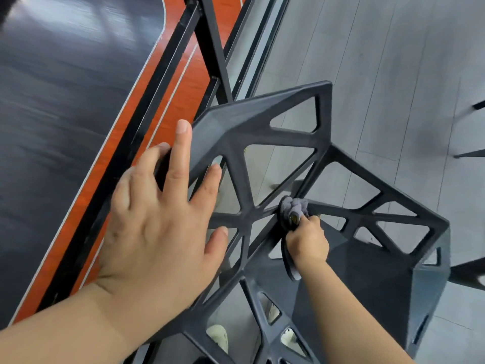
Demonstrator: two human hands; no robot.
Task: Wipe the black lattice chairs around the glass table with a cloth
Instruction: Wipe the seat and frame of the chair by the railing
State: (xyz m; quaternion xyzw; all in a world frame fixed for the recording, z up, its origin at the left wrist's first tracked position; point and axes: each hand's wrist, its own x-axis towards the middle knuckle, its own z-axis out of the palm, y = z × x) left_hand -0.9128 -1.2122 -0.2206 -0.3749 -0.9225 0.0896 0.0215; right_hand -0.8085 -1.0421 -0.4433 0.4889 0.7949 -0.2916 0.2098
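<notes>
Bracing the black lattice chair [262, 122] against wiping pressure, my left hand [162, 219] lies flat, spread; my right hand [307, 240] grips crumpled grey cloth [294, 208].

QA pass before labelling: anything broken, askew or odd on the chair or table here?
Nothing stands out. The chair lattice shows no cracks. The left hand rests flat on it, and the right hand presses a bunched cloth on a bar. The table edge looks intact.

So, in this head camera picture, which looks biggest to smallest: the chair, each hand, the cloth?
1. Chair
2. Left hand, nearer the camera, so it looks oversized
3. Right hand and cloth: too alike to rank
</notes>
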